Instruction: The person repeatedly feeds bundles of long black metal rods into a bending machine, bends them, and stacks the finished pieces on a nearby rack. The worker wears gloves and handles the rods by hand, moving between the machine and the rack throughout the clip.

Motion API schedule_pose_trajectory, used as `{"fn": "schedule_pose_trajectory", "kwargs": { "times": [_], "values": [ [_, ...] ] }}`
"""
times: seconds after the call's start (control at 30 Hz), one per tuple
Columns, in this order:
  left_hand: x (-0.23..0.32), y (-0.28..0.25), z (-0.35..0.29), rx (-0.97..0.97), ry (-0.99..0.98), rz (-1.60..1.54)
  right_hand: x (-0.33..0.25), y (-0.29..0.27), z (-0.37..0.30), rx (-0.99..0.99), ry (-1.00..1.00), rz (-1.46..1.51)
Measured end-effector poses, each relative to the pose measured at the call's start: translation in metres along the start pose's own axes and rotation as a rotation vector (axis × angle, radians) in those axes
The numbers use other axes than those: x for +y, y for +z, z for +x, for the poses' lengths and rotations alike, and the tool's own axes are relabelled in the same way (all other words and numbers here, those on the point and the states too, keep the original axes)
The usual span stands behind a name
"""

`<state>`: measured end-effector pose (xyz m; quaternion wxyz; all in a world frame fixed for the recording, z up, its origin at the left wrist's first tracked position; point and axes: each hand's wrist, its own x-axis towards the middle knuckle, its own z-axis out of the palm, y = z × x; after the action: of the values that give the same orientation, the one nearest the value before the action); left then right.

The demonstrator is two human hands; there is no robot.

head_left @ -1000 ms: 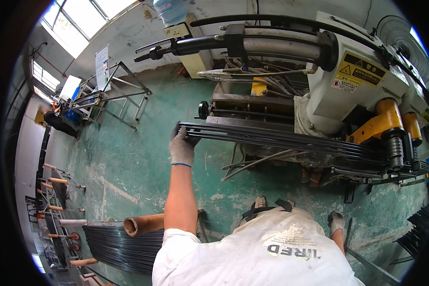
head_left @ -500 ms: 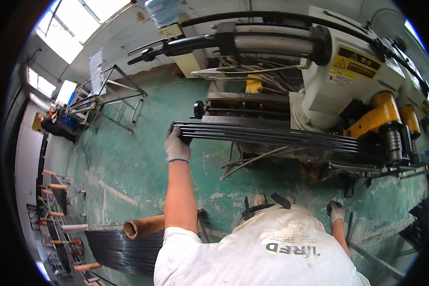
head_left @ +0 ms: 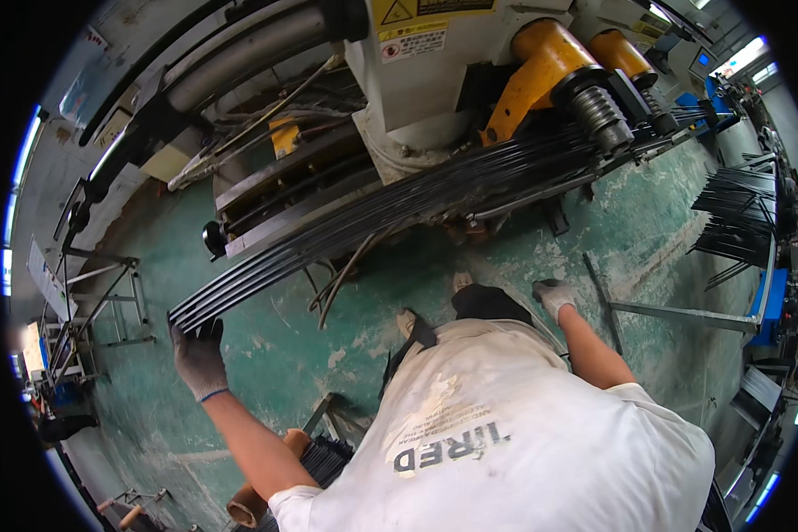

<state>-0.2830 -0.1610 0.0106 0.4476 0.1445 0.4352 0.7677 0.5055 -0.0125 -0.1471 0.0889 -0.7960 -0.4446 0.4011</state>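
Note:
My left hand (head_left: pixel 199 359), in a grey glove with a blue cuff edge, is closed around the near-left end of a bundle of long black rods (head_left: pixel 328 229). Its dark fingertips wrap the lower side of the rods. From there the bundle runs up and right to the machine, passing below an orange bracket (head_left: pixel 541 75) and a ribbed metal roller (head_left: pixel 605 120). My right hand (head_left: pixel 554 297), also gloved, hangs out to my right, away from the rods. Its fingers are loosely bent and partly apart, with nothing visible in them.
A large pale machine (head_left: pixel 417 89) stands ahead, with a metal bed (head_left: pixel 301 191) under the rods. More black rods (head_left: pixel 738 213) lie on a rack at right. A metal bar (head_left: pixel 683 315) extends at right. Behind my left arm is a brown cardboard tube (head_left: pixel 248 505).
My view has turned right, so the machine sits farther left. My left hand keeps hold of the rod ends, which now slope down toward the left. My right hand still hangs at my side.

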Motion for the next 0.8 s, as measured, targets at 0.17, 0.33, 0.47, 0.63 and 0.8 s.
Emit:
{"fn": "schedule_pose_trajectory", "kwargs": {
  "times": [0.17, 0.33, 0.47, 0.63, 0.8],
  "values": [
    [0.001, -0.042, 0.008, -0.286, 0.076, -0.221, -0.036, -0.001, 0.048, -0.094, -0.182, -0.284],
    [-0.071, 0.035, -0.001, 0.534, 0.156, -0.374, -0.037, -0.015, 0.135, -0.277, -0.383, -0.638],
    [-0.182, 0.089, -0.022, 0.666, -0.096, -0.422, -0.016, -0.038, 0.213, -0.351, -0.537, -0.856],
    [-0.327, 0.194, -0.036, 0.609, -0.287, -0.473, -0.035, -0.091, 0.245, -0.239, -0.421, -0.5],
    [-0.353, 0.254, -0.032, -0.014, -0.359, -0.198, 0.035, -0.094, 0.309, -0.103, -0.232, -0.295]
  ]
}}
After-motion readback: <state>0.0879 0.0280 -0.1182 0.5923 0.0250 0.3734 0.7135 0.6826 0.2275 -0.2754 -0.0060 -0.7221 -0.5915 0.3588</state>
